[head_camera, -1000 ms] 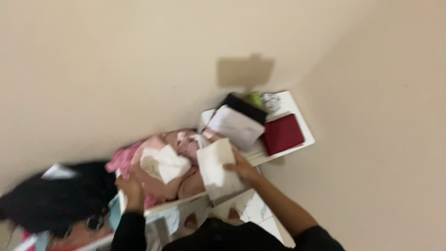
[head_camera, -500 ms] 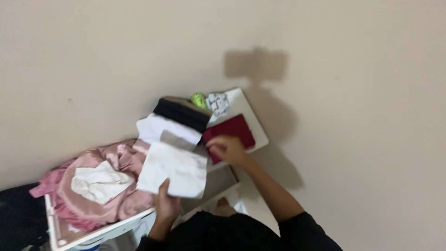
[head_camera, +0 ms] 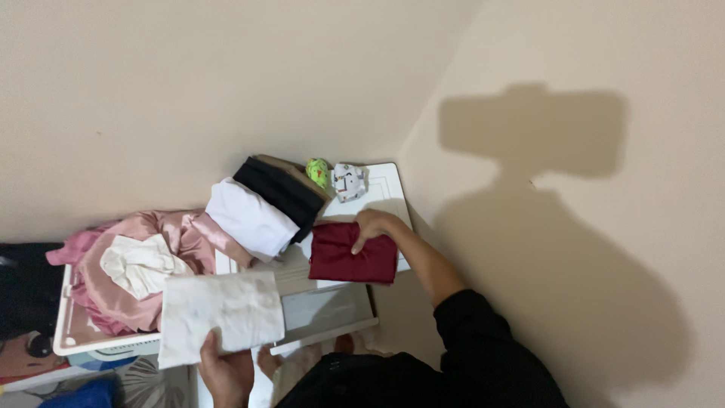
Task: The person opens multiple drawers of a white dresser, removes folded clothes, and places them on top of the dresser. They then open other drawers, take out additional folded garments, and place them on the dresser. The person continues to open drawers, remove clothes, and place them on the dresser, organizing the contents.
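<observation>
My left hand (head_camera: 226,372) grips the lower edge of a folded white cloth (head_camera: 219,310) and holds it in front of the white basket (head_camera: 75,344). My right hand (head_camera: 371,227) rests on a folded dark red cloth (head_camera: 351,261) that lies on the white table top (head_camera: 381,189). Whether its fingers pinch the red cloth is hard to tell. Just left of it stand a folded white stack (head_camera: 249,215) and a folded black stack (head_camera: 281,190).
The basket holds a heap of pink cloth (head_camera: 158,242) with a cream piece (head_camera: 140,264) on top. A green and a white small toy (head_camera: 347,181) sit at the table's far corner against the walls. Black cloth (head_camera: 23,287) lies at the far left.
My left hand has carried the white cloth down and to the left, away from the table. My right hand has pulled the red cloth toward the table's near edge.
</observation>
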